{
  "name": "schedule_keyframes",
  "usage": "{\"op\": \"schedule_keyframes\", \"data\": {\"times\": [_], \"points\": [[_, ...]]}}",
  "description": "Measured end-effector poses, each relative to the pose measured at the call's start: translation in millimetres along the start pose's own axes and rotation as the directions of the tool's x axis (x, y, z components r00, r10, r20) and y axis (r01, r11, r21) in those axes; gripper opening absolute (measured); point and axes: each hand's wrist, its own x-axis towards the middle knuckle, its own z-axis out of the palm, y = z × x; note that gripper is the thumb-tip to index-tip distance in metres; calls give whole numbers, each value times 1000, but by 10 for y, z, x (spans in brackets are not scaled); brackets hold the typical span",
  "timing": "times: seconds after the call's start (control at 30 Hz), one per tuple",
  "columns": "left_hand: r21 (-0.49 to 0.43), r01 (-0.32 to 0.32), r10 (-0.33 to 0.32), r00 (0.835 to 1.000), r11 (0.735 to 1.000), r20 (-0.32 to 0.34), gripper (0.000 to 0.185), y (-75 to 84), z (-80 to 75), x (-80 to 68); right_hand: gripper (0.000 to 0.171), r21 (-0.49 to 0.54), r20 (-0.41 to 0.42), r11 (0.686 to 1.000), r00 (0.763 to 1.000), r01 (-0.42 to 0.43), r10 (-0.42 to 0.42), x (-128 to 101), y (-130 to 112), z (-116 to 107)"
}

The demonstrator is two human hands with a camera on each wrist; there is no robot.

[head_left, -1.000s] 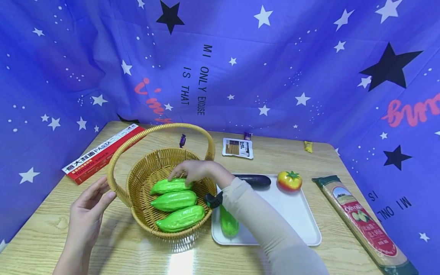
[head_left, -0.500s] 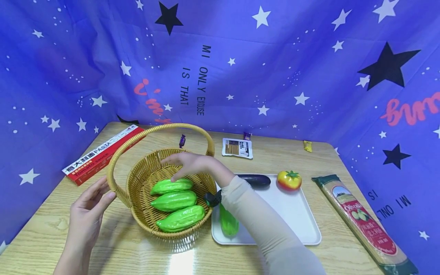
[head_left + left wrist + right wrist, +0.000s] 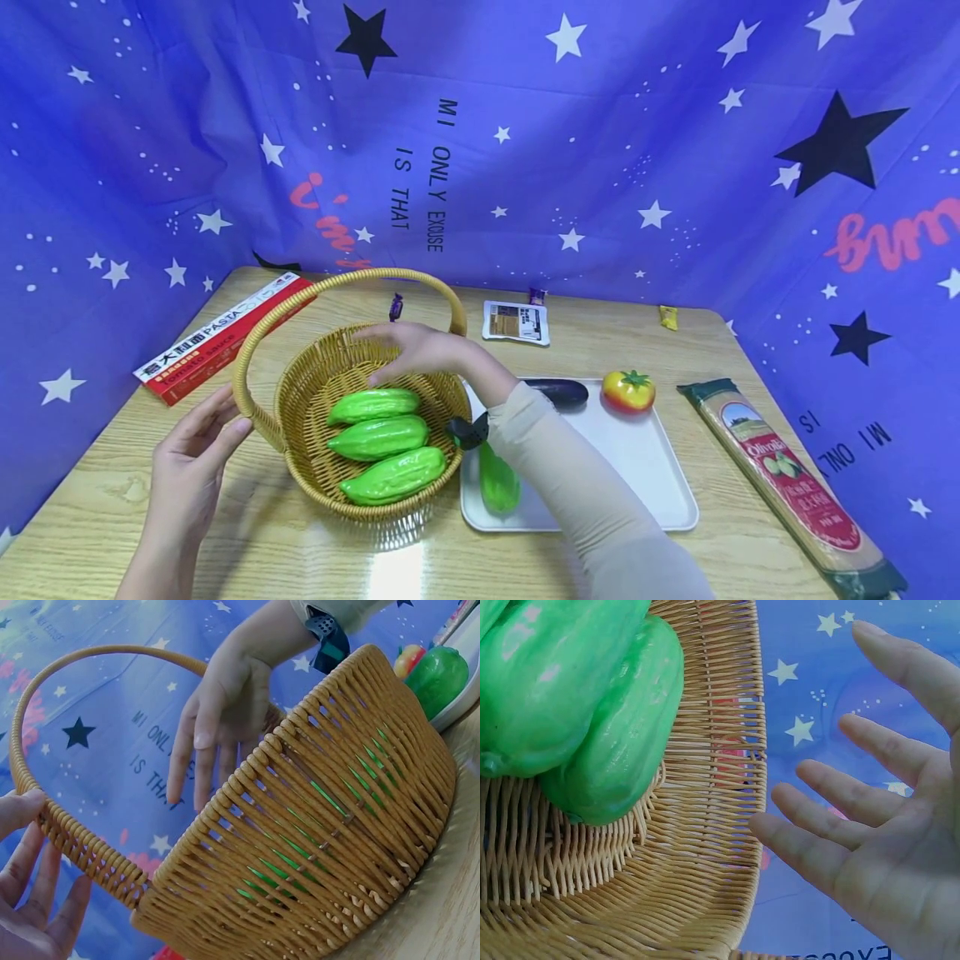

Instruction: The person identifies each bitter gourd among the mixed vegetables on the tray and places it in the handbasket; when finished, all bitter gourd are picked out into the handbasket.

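Head view: three green gourds lie in the wicker basket, left of centre — likely light, stiff, slick; best held mid-body. Left hand pinches the handle; right hand — fingers spread, holding nothing — hangs above the far side.

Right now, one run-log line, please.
left grip: touching basket handle | right grip: open, empty, above basket | basket: three green vegetables

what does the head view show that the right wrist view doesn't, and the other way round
Only the head view: the left hand, white tray, eggplant, tomato and pasta packet. Only the right wrist view: the palm side of the right hand. Both: that hand, the basket, green vegetables inside it and the starry blue cloth.
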Motion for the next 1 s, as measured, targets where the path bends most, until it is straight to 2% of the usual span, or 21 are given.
{"op": "schedule_keyframes", "data": {"times": [0.2,0.53,1.0], "points": [[5,1,-1,1000,1000,0,44,1,-4,0,70,-40,-64,999,998,-15,12,-68,-18,-27],[11,8,-7,1000,1000,-12,44,-2,-5,-1,67,-133,-95,991,995,6,-19,-281,-83,-80],[-16,-3,3,1000,1000,2,44,-9,-8,-8,69,-144,-144,988,987,57,-78,-548,-109,-68]]}}
